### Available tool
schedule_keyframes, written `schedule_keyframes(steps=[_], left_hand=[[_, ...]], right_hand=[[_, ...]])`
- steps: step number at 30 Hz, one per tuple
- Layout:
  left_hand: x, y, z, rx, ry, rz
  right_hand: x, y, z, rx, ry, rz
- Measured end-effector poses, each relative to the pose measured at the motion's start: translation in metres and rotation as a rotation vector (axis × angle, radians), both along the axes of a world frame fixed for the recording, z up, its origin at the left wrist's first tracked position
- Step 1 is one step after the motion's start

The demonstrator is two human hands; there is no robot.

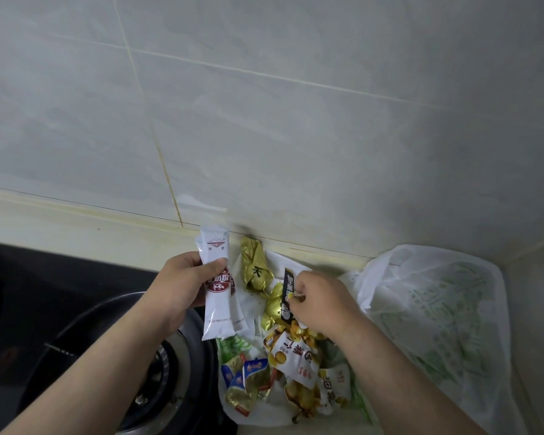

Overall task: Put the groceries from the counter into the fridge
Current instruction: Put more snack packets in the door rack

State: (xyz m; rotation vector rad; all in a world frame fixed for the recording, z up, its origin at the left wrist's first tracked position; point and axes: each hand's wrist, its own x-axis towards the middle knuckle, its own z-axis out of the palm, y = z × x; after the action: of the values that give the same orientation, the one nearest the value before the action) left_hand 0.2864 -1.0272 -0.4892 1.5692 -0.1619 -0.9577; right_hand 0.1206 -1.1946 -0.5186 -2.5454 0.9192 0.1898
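snack packets [283, 372] heaped on surface [76, 227] at 6 o'clock, on white bags | right hand [319, 301] at 3 o'clock pinching dark sachet [288, 293] | left hand [182, 285] at 9 o'clock gripping white sachets [217, 290] upright | gold wrappers [256, 268] behind, by tiled wall [264, 105] at 12 o'clock

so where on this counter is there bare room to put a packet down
Bare: the pale counter strip along the wall, behind the black stove. Crowded: the snack pile under both hands, and the white plastic bag filling the right corner.
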Motion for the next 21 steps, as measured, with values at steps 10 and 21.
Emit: schedule_keyframes(steps=[10,21], left_hand=[[0.001,0.002,0.001,-0.004,0.005,-0.021],[-0.001,0.013,0.009,0.0,-0.014,-0.006]], right_hand=[[0.04,-0.002,-0.009,-0.026,0.204,-0.243],[0.034,-0.004,0.008,0.638,-0.366,-0.564]])
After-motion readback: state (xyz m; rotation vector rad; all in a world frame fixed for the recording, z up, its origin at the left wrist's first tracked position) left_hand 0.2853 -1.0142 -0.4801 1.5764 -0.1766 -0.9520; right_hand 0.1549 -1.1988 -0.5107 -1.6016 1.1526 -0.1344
